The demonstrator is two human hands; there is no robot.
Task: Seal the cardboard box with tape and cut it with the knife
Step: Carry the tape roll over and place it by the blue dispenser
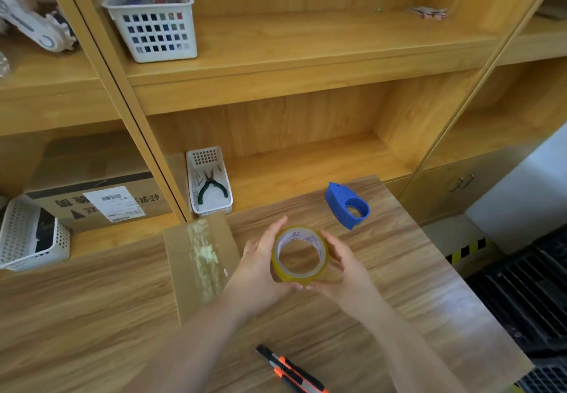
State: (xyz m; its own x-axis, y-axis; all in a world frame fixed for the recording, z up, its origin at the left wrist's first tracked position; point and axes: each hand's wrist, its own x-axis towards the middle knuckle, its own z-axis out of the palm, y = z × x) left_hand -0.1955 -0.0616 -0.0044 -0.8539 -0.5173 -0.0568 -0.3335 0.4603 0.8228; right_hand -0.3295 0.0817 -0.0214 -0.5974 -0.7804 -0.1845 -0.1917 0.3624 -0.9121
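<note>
A roll of clear yellowish tape (319, 265) is held above the wooden table between both hands. My left hand (260, 265) cups its left side and my right hand (343, 265) grips its right side. The flat brown cardboard box (184, 257) lies on the table just left of my hands, with an old strip of tape down its middle. An orange and black utility knife (291, 371) lies on the table near the front edge, below my arms. A blue tape dispenser (346, 205) sits on the table behind the roll.
Wooden shelves stand behind the table (92, 316). A white basket with green-handled pliers (210, 184) stands on the lower shelf, another white basket (29, 234) at the left, a labelled carton (101, 202) beside it. Black crates (527, 294) lie right of the table.
</note>
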